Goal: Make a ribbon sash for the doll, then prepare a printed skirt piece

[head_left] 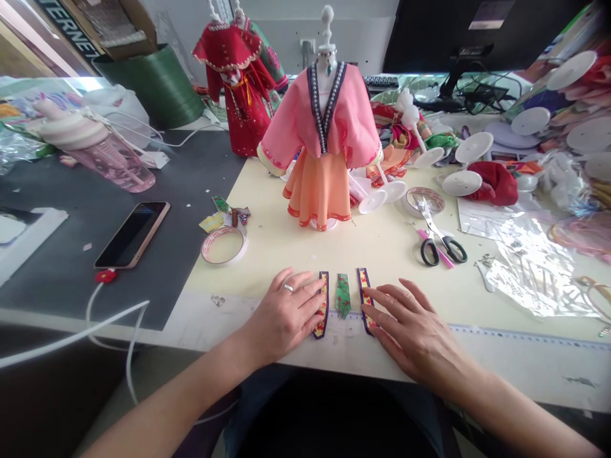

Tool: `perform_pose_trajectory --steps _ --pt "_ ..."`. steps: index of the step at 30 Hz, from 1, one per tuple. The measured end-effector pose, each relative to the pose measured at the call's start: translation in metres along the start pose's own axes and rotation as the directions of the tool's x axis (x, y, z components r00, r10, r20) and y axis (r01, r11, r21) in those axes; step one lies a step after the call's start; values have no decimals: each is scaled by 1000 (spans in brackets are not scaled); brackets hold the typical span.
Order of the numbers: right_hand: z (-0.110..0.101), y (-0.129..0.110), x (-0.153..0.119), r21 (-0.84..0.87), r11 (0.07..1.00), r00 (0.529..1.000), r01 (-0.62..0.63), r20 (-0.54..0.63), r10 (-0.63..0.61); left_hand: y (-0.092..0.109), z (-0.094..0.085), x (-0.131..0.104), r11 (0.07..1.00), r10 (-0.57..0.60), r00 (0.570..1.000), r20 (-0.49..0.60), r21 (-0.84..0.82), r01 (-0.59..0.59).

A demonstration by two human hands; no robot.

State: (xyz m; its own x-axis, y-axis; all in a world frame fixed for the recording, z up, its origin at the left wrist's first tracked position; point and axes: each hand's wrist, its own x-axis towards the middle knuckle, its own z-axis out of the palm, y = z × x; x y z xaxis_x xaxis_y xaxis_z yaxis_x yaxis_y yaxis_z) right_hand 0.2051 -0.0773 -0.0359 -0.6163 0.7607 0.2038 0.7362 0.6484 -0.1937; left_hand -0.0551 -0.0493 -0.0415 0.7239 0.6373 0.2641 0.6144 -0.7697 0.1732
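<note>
Lower centre of the frame: two yellow, red-patterned strips with dark edging, left strip [323, 321] and right strip [363, 281], each partly covered by a hand. Left hand [286, 312]: fingers slightly parted, laid flat over the left strip's outer side. Right hand [413, 327]: fingers spread, tips upon the right strip. Between them, apart from both, one green pointed piece [343, 296], fully exposed.

Obscured or cut off: ruler [525, 336], partly beneath the right hand, running out at the right edge; monitor [434, 38], cropped by the top edge; second dressed stand behind the red-dressed stand [243, 89], mostly hidden.

Edges and room: front edge of the counter [281, 254] passes just below both hands. Bare cream surface lies between the strips and the pink-and-orange dressed stand [324, 127] at upper centre. Tape roll [241, 251] bounds this space at left; scissors [432, 232], blades upward, at right.

Containers: pink bottle [114, 156], upper left, lidded, translucent, contents indistinct; green tub [162, 95], interior not visible; cardboard box [150, 25] above it, holding clear plastic wrapping; clear bags [534, 254], right, contents hard to distinguish.
</note>
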Motion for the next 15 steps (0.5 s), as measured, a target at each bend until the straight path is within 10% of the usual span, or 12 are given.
perform_pose_trajectory --steps 15 --pt "7 -11 16 29 997 997 71 0 -71 0 0 6 999 31 999 9 -8 -31"
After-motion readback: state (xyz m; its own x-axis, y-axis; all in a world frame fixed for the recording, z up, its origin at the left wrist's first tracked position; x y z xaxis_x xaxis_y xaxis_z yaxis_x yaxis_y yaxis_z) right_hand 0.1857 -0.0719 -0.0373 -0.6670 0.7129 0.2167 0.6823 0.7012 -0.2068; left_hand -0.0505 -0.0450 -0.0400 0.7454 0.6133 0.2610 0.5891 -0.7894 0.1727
